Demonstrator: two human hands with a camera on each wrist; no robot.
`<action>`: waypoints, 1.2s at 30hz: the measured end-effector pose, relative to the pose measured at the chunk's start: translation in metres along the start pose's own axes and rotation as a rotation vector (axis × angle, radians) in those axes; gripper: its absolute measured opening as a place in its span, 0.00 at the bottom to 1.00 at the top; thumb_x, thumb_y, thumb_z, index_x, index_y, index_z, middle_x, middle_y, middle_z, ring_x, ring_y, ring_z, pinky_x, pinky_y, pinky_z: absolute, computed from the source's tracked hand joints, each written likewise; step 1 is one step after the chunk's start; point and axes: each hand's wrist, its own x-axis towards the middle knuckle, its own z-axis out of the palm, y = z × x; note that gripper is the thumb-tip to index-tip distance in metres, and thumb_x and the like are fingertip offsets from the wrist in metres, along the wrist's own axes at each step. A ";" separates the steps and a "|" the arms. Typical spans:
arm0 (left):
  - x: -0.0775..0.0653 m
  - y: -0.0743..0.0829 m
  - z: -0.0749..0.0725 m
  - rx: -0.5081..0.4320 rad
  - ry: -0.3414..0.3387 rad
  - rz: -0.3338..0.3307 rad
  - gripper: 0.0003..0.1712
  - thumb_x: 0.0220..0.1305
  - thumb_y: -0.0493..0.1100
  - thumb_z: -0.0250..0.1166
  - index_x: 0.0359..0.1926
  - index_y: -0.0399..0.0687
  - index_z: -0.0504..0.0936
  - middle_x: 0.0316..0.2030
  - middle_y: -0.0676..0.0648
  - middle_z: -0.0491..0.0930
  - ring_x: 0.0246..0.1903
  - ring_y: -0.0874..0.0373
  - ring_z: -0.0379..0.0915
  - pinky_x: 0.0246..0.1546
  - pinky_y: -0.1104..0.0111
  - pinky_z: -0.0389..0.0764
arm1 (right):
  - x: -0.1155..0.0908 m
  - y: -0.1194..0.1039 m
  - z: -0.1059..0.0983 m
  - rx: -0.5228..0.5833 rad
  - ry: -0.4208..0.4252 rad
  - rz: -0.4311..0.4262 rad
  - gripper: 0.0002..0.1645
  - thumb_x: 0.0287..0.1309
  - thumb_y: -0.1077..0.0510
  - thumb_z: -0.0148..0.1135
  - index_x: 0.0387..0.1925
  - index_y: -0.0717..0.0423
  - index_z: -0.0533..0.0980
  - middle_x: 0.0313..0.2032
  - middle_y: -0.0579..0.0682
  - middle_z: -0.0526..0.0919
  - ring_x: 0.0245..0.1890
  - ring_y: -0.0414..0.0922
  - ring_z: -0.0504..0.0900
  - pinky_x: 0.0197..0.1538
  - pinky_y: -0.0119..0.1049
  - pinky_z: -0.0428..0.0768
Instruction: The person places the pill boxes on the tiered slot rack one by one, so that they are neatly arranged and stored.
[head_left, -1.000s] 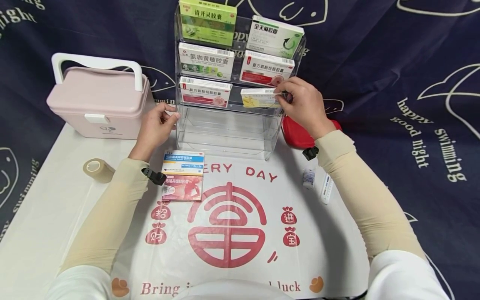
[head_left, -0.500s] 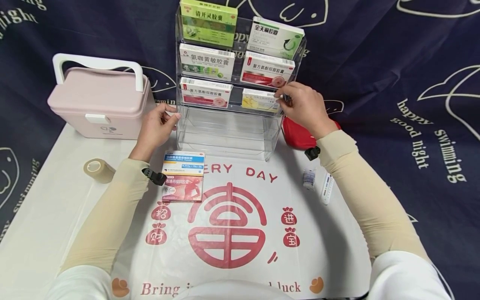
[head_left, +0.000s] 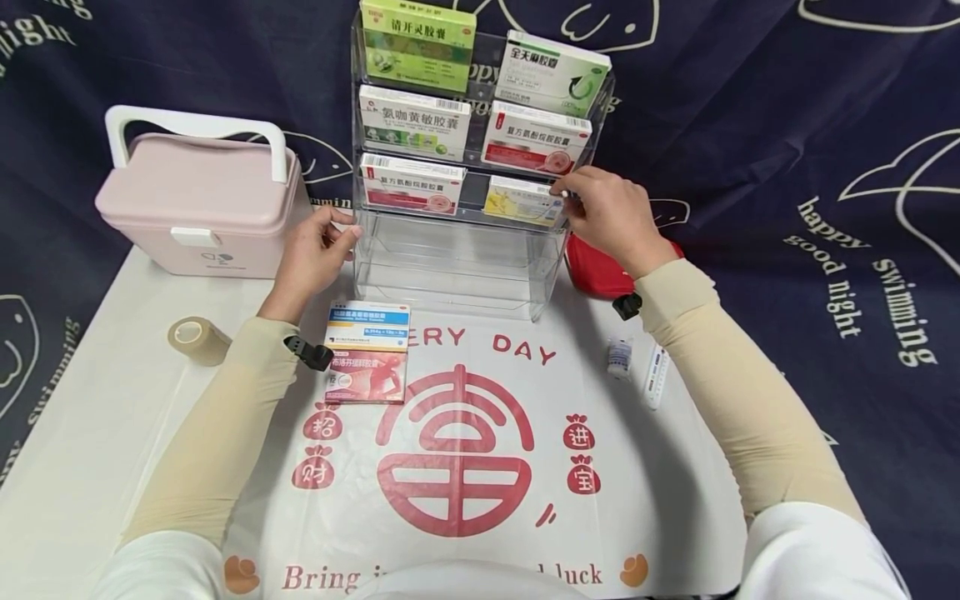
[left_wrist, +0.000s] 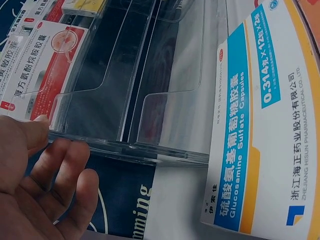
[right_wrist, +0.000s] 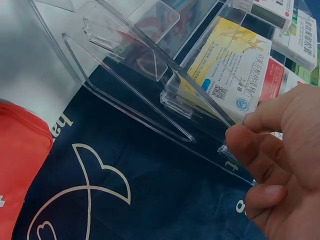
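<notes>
A clear acrylic rack [head_left: 450, 267] stands at the back of the table with medicine boxes in its upper tiers. My left hand [head_left: 311, 254] pinches the rack's left side edge, thumb in front in the left wrist view. On the right, my right hand [head_left: 613, 215] holds the right end of a yellow and white medicine box [head_left: 519, 202], which sits in the third tier. The right wrist view shows fingertips [right_wrist: 242, 140] at that box's corner, right by the rack's side wall. Left of it in the same tier is a red and white medicine box [head_left: 412, 187].
Blue-white [head_left: 367, 325] and pink [head_left: 365, 377] medicine boxes lie before the rack. A pink case [head_left: 198, 200] and bandage roll [head_left: 197, 340] stand left. A red pouch [head_left: 596, 271], small vial [head_left: 619, 358] and white thermometer-like strip [head_left: 657, 379] lie right.
The yellow and white box has shifted slightly down and right in its tier, and my right hand has moved slightly down with it. My left hand has stayed at the rack's edge.
</notes>
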 end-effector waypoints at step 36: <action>0.003 0.002 0.001 0.001 -0.005 -0.003 0.13 0.73 0.45 0.64 0.48 0.39 0.79 0.32 0.42 0.81 0.22 0.70 0.73 0.27 0.74 0.71 | -0.036 -0.055 0.031 0.283 0.222 -0.232 0.13 0.65 0.63 0.60 0.48 0.55 0.83 0.53 0.49 0.82 0.32 0.39 0.81 0.28 0.38 0.77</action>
